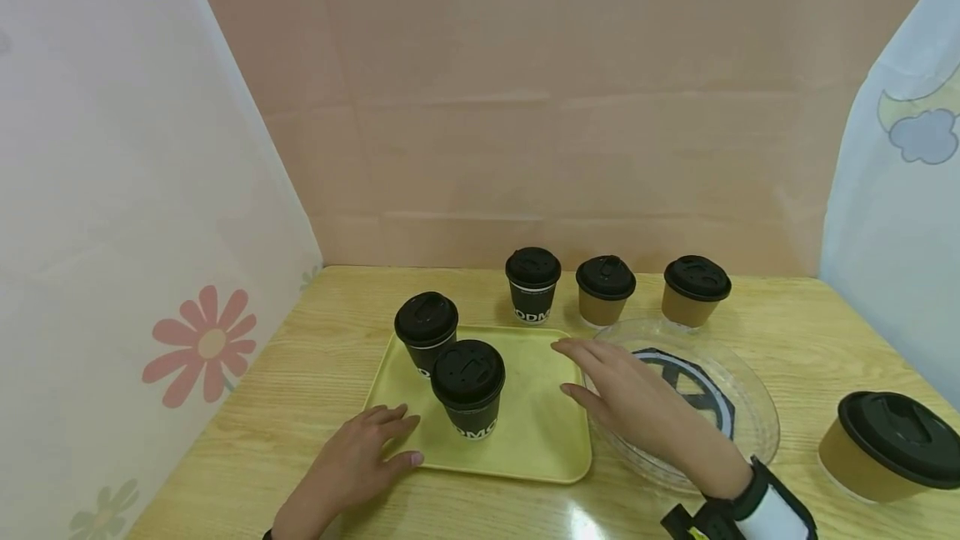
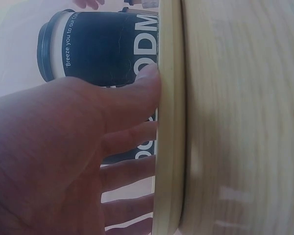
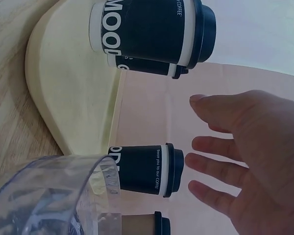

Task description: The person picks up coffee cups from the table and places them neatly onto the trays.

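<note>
A yellow tray (image 1: 536,407) carries two black paper cups with black lids, a nearer cup (image 1: 468,390) and a farther cup (image 1: 426,330). My left hand (image 1: 360,457) is at the tray's front left corner, its fingers spread and its fingertips right at the rim. In the left wrist view the thumb (image 2: 132,100) overlaps the lettering of the nearer cup. Over the tray's right edge my right hand (image 1: 626,386) hovers with fingers extended and nothing in them. Beneath its forearm lies a clear round plastic dish (image 1: 757,407) with a dark patterned centre, partly hidden.
Behind the tray stand a black cup (image 1: 532,286) and two brown cups with black lids, a middle one (image 1: 603,290) and a right one (image 1: 693,292). Another brown lidded cup (image 1: 877,448) stands at the near right. Cloth walls (image 1: 562,107) border the wooden table (image 1: 292,373).
</note>
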A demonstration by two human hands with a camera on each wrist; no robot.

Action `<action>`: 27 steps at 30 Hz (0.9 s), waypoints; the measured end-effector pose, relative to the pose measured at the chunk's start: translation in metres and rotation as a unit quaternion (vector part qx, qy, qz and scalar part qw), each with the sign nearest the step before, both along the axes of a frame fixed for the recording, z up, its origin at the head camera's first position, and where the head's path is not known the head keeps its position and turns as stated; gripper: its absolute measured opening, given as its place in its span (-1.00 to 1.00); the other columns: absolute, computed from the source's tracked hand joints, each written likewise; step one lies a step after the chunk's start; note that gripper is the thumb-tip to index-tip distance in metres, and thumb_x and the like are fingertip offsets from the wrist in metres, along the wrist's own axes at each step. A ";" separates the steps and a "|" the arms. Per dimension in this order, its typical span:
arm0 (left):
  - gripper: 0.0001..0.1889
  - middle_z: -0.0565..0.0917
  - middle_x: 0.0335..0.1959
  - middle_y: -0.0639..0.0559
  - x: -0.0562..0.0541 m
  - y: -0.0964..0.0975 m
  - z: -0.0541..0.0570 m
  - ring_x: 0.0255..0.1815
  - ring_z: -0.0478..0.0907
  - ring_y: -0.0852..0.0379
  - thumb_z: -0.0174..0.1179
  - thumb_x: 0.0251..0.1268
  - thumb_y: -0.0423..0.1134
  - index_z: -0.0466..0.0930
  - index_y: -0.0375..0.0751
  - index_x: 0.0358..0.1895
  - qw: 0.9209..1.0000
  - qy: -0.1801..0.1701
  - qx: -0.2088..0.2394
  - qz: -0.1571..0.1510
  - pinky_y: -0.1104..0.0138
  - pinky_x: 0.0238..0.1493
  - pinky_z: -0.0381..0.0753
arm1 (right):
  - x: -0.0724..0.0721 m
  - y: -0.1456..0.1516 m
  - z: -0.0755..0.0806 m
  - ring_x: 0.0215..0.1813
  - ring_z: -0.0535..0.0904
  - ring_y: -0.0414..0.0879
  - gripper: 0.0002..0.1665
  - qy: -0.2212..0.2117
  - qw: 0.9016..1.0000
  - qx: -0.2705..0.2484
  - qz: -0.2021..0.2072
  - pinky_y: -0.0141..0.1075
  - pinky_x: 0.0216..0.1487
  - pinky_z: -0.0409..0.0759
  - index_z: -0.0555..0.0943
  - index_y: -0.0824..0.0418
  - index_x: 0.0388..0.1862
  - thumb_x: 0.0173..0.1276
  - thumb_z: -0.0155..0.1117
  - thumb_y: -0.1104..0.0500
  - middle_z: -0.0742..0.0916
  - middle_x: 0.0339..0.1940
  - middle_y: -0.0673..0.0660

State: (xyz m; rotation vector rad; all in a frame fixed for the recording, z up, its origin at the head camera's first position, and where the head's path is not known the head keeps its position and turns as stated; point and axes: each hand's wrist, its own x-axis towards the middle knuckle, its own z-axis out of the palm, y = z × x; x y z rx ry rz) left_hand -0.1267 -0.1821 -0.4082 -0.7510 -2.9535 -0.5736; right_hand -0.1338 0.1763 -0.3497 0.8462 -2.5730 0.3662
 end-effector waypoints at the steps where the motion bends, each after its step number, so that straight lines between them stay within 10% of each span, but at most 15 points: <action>1: -0.45 0.62 0.20 -0.16 0.000 0.000 0.000 0.23 0.53 -0.19 0.24 0.20 0.20 0.65 -0.09 0.12 1.000 0.000 0.000 -0.001 -0.12 0.16 0.52 | -0.001 0.000 0.000 0.06 0.67 -0.03 -0.42 -0.001 1.000 0.000 0.003 -0.13 0.00 0.68 0.52 0.15 0.22 0.22 0.44 0.11 0.70 0.10 0.07; 27: -0.45 0.60 0.22 -0.17 0.000 0.000 0.000 0.25 0.50 -0.24 0.25 0.19 0.17 0.64 -0.11 0.13 1.000 -0.013 0.000 0.004 -0.15 0.20 0.49 | -0.040 0.001 0.014 0.23 0.55 0.09 -0.35 0.038 0.997 0.013 0.060 0.04 0.15 0.59 0.46 0.23 0.28 0.24 0.42 0.11 0.60 0.21 0.18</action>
